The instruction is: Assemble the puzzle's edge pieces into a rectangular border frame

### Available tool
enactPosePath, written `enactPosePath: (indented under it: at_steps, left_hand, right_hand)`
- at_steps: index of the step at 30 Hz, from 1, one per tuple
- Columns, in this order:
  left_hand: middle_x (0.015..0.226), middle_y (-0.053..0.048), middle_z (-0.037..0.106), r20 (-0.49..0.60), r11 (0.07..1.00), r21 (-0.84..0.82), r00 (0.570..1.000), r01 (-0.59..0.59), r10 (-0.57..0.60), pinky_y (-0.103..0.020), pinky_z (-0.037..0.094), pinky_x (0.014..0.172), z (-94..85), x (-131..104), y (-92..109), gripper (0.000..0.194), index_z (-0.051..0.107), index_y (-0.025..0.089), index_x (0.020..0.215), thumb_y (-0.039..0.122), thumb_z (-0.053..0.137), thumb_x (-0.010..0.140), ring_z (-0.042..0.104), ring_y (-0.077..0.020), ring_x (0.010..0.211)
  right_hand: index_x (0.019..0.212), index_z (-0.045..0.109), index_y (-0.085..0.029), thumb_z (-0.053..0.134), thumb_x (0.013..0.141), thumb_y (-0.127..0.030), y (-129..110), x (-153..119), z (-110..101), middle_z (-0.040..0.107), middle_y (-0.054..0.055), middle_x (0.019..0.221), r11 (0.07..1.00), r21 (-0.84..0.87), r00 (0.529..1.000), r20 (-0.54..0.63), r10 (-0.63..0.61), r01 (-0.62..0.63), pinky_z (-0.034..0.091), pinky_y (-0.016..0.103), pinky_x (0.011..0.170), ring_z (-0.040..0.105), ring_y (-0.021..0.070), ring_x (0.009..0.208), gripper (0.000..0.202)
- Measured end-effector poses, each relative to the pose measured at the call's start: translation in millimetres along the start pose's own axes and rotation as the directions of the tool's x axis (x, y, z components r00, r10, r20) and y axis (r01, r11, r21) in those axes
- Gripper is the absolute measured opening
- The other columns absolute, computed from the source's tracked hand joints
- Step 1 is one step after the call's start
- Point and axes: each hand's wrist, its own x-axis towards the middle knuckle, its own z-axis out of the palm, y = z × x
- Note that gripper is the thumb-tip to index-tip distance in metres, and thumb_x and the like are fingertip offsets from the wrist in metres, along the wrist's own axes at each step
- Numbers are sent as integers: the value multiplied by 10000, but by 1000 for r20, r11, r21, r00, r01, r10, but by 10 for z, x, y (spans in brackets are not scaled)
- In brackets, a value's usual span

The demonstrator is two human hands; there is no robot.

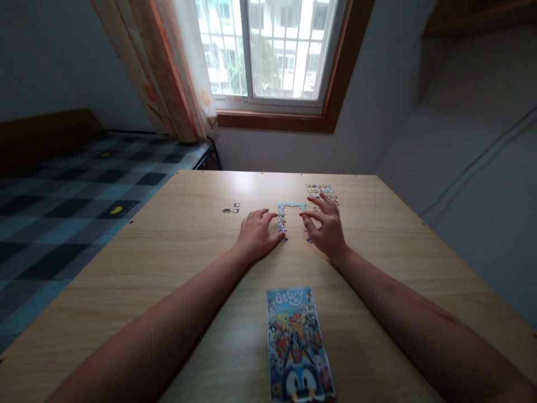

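A partly joined jigsaw puzzle [281, 215] lies on the table, its pieces forming a left side and a top edge. My left hand [258, 232] rests at its left side, fingers spread, with thumb and fingertips touching or close to the edge pieces. At the top right corner, my right hand [327, 226] has thumb and forefinger pinched together; whatever is between them is too small to make out. Its other fingers are raised. A few puzzle pieces [309, 237] show below the right hand, partly covered by it.
Loose puzzle pieces [319, 187] lie in rows behind my right hand. A smaller group of pieces [231, 209] sits to the left. The Bluey puzzle box [297, 341] lies near me on the wooden table [201, 252]. A bed [84, 207] stands left; a window [285, 50] is ahead.
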Motion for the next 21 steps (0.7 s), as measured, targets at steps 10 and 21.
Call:
enactPosePath:
  at_steps: [10,21]
  left_hand:
    - [1411,-100,544,14,999,-50,1000,9,-9,-453,326,1136,27,22,33,578,605,230,1305,534,655,816,442,-305,1321]
    - [1422,-104,536,27,998,-59,1000,6,-5,-461,325,1129,17,17,62,581,608,228,1308,521,672,811,438,-313,1320]
  right_hand:
    - [886,746,-257,592,909,-284,106,21,-47,648,31,1250,1000,-9,999,17,29,-29,323,592,1157,441,297,1363,158]
    - [882,731,-258,586,909,-277,93,22,-43,643,28,1244,999,-13,999,33,30,-29,304,589,1170,435,298,1364,148]
